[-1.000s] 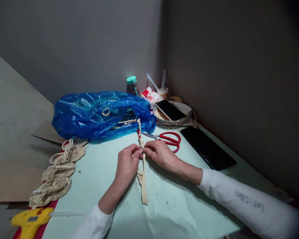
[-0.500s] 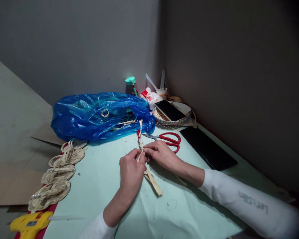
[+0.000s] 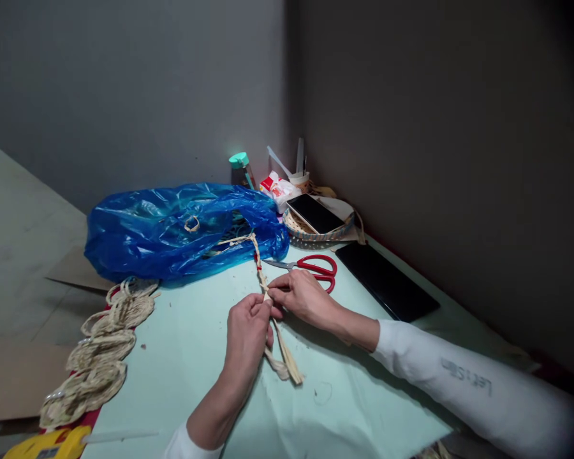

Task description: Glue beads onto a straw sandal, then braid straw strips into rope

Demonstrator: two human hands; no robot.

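Observation:
A pale braid of flat fibre strips [image 3: 262, 278], with a bit of red near its far end, runs toward me over the table. My left hand [image 3: 249, 325] is closed on the strips at the braid's near end. Against it, my right hand [image 3: 303, 298] pinches the same braid between thumb and fingers. Loose strip ends [image 3: 291, 363] hang out below my hands on the table. Just beyond my right hand lie red-handled scissors [image 3: 316, 268], their blades pointing left toward the braid.
A blue plastic bag [image 3: 172, 229] lies at the back. Beside it stand a teal-capped bottle [image 3: 240, 167] and a woven basket [image 3: 310, 237] bearing a phone [image 3: 316, 213]. A black tablet-like slab [image 3: 387, 280] lies right. Coiled braids [image 3: 100, 350] and a yellow glue gun [image 3: 52, 444] line the left edge.
The view has shifted a little, so the scene sits further left and lower. The strip ends below my hands have spread apart. Both hands stay on the braid.

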